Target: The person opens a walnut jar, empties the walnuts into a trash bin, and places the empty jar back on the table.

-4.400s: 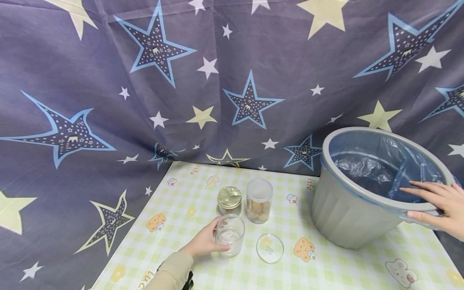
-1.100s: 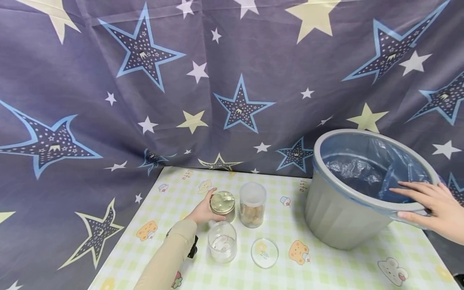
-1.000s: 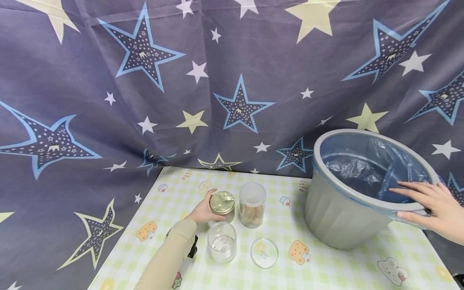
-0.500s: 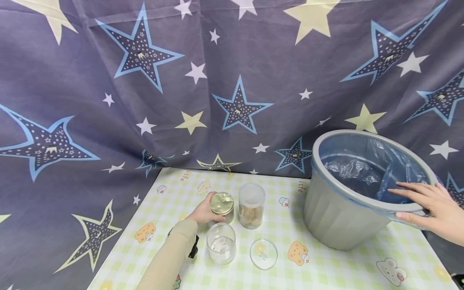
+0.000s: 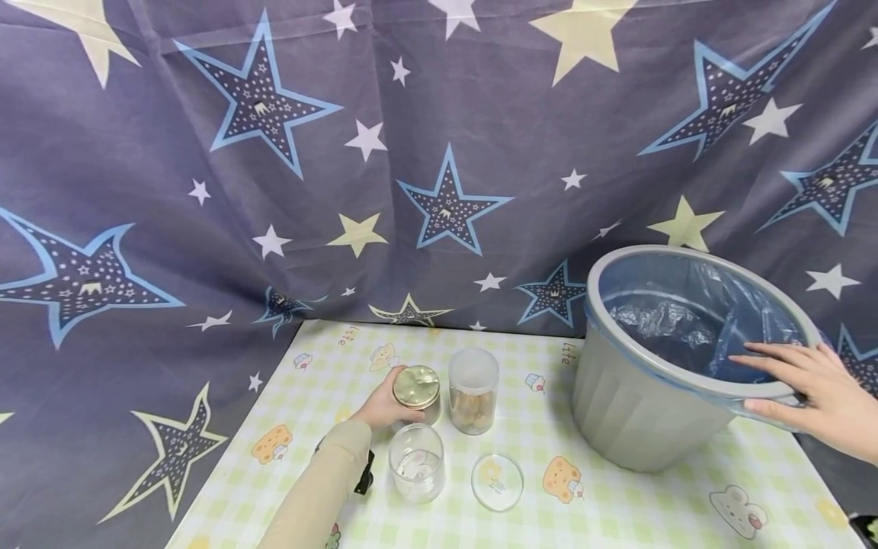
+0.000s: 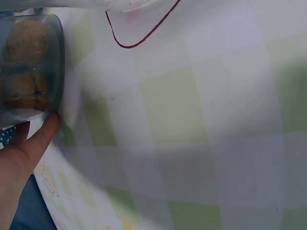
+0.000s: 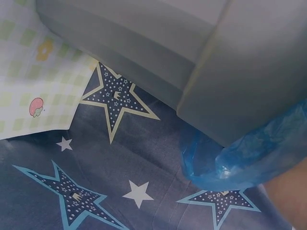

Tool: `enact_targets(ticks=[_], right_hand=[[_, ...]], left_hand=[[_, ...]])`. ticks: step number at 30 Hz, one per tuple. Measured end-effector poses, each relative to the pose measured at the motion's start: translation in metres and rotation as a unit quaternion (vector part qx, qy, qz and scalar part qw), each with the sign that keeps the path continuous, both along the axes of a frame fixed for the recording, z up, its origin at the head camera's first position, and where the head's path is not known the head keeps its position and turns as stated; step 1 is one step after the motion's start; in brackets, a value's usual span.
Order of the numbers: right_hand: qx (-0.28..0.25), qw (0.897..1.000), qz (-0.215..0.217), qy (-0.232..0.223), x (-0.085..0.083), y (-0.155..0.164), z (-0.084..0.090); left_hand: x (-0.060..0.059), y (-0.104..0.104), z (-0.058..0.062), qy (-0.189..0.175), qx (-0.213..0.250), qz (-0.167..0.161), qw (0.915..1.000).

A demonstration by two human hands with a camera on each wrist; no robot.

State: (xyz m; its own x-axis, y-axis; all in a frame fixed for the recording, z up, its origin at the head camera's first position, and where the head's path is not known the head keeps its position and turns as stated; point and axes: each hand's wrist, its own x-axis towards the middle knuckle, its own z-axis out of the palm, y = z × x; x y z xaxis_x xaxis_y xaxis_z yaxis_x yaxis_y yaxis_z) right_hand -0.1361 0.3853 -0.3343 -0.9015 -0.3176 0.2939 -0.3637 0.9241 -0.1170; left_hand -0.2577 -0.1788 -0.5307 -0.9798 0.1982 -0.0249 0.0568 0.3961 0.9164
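In the head view my left hand (image 5: 384,402) grips a small jar with a crinkled gold lid (image 5: 416,386), thumb and fingers on opposite sides. At the left edge of the left wrist view, fingertips touch a clear jar (image 6: 29,72) with brown round pieces inside. Just in front of that hand stands an uncovered clear jar (image 5: 417,463). A taller jar with a frosted upper part (image 5: 474,391) and brown pieces stands beside the gold-lidded one. My right hand (image 5: 812,389) rests over the grey bin's rim (image 5: 686,374), fingers straight and spread over the opening, thumb outside.
A clear round lid (image 5: 497,482) lies flat on the checked tablecloth (image 5: 617,511). Blue plastic (image 5: 727,335) lines the bin and folds over its rim, also hanging below it in the right wrist view. A star-patterned curtain (image 5: 439,76) hangs behind the table.
My left hand has let go of the uncovered clear jar and moved back to the gold-lidded one, which it now holds. My right hand stays at the bin's rim. The head view shifts slightly.
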Motion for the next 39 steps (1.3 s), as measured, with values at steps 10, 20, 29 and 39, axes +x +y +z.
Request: enact_targets(ticks=[10, 20, 29, 39], right_hand=[[-0.009, 1.000, 0.013, 0.008, -0.001, -0.001, 0.000], [-0.007, 1.000, 0.014, 0.011, -0.002, 0.002, -0.002], [0.006, 1.000, 0.014, 0.025, -0.004, 0.001, 0.000], [0.002, 0.999, 0.015, 0.044, -0.002, 0.000, 0.000]], left_hand=[[0.003, -0.008, 0.003, 0.013, -0.017, 0.015, 0.9997], [0.004, -0.015, 0.014, 0.026, 0.040, 0.021, 0.9986], [0.003, -0.022, 0.034, 0.037, 0.085, 0.039, 0.9949], [0.013, -0.028, 0.067, 0.019, 0.099, 0.055, 0.9934]])
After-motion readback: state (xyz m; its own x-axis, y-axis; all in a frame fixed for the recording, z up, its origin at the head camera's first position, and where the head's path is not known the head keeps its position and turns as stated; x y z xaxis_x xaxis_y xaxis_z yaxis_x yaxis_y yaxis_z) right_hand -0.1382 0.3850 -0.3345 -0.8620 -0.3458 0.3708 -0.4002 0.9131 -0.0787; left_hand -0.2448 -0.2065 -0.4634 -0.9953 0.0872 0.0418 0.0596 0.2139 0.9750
